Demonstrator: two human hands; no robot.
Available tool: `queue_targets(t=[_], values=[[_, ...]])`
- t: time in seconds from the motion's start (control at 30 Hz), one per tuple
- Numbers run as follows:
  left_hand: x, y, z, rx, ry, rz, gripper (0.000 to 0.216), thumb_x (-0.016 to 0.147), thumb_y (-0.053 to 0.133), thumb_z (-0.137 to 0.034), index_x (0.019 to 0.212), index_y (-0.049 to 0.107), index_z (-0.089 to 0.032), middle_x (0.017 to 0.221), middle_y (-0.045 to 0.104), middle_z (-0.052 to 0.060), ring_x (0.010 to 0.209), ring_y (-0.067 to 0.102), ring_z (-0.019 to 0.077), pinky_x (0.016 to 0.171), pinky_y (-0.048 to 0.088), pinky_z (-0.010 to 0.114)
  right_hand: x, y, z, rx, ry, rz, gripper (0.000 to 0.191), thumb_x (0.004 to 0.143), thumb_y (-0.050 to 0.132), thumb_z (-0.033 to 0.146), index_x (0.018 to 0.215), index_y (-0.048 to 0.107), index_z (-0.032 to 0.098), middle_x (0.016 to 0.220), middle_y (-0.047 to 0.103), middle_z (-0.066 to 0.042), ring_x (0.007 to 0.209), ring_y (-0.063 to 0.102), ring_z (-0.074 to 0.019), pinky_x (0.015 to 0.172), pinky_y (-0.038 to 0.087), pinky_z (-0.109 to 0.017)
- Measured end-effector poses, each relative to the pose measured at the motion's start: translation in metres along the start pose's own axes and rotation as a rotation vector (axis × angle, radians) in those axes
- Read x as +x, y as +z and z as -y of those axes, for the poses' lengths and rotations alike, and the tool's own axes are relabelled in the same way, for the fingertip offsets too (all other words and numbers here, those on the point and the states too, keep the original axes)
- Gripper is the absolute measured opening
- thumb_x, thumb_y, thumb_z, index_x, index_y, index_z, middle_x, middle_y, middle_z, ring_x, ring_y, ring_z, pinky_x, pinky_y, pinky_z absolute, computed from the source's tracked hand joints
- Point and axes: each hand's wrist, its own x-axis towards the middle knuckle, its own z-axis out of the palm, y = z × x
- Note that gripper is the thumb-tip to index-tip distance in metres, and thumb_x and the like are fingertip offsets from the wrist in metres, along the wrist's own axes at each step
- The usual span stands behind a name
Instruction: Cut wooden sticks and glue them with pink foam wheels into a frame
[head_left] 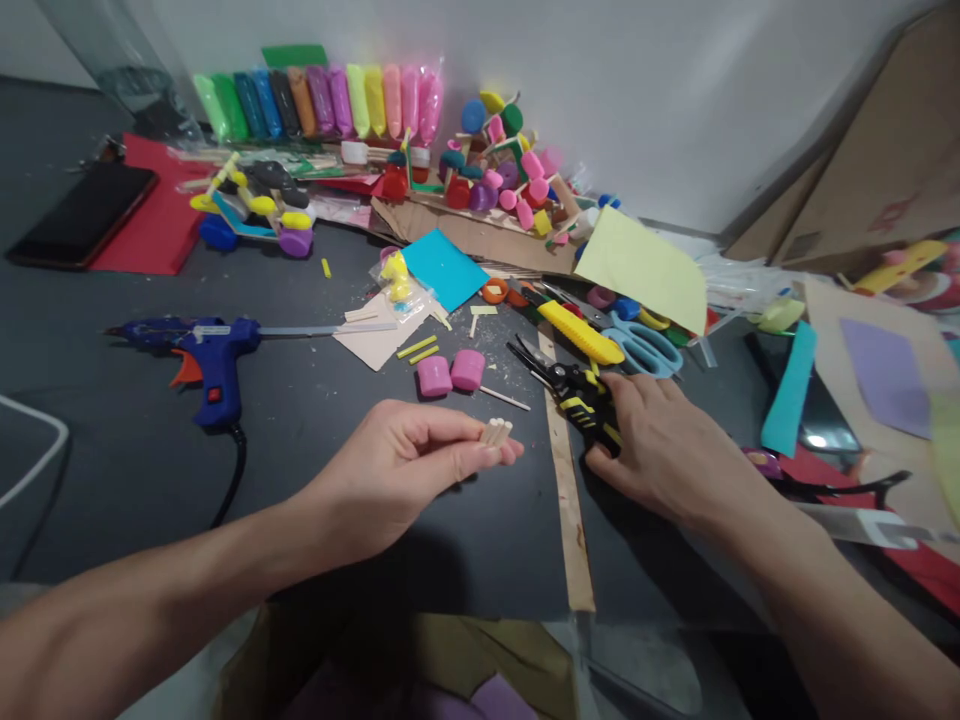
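Observation:
My left hand [405, 465] is closed in a pinch on a small bundle of short wooden sticks [496, 432], held just above the dark table [315, 400]. My right hand [664, 445] rests on the table with its fingers wrapped round the black-and-yellow handles of a pair of cutting pliers [574, 392], whose jaws point up and left. A long thin wooden strip [568, 500] lies on the table between the two hands. Two pink foam cylinders [450, 373] sit just beyond the sticks.
A blue glue gun [202, 355] lies at the left with its cord trailing. A yellow utility knife [581, 333], blue scissors [645, 348], yellow paper [641, 268], coloured clay packs [322, 100], foam pieces, a toy car [255, 208] and a phone [82, 215] crowd the back. Cardboard leans at the right.

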Motion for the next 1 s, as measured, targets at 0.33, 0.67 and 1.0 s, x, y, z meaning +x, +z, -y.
queue_targets(t=[0.33,0.67,1.0], values=[[0.009,-0.008,0.004,-0.242,-0.232,0.231,0.012,0.083,0.074,-0.024,0.079,0.083,-0.018,0.083,0.081,0.006,0.076,0.077,0.0171,0.076,0.06,0.026,-0.01,-0.027,-0.004,0.533,-0.193,-0.133,0.052,0.08,0.053,0.023,0.132,0.051,0.016,0.119,0.07,-0.016,0.1,0.071,-0.0349,0.08,0.059,-0.047],[0.005,-0.011,0.002,0.069,-0.115,0.229,0.019,0.089,0.071,-0.033,0.079,0.08,-0.019,0.076,0.08,0.002,0.076,0.076,0.0164,0.073,0.058,0.022,-0.006,-0.039,0.005,0.628,-0.421,-0.083,0.045,0.081,0.063,0.027,0.124,0.051,0.023,0.107,0.071,-0.011,0.089,0.072,-0.031,0.07,0.06,-0.043],[0.008,-0.014,-0.001,0.195,-0.033,0.346,0.02,0.093,0.067,-0.029,0.084,0.081,-0.017,0.078,0.078,0.005,0.07,0.074,0.0153,0.07,0.058,0.021,-0.005,-0.043,-0.003,0.686,-0.462,-0.057,0.041,0.083,0.067,0.035,0.121,0.054,0.028,0.103,0.07,-0.009,0.086,0.07,-0.0321,0.064,0.058,-0.044]])
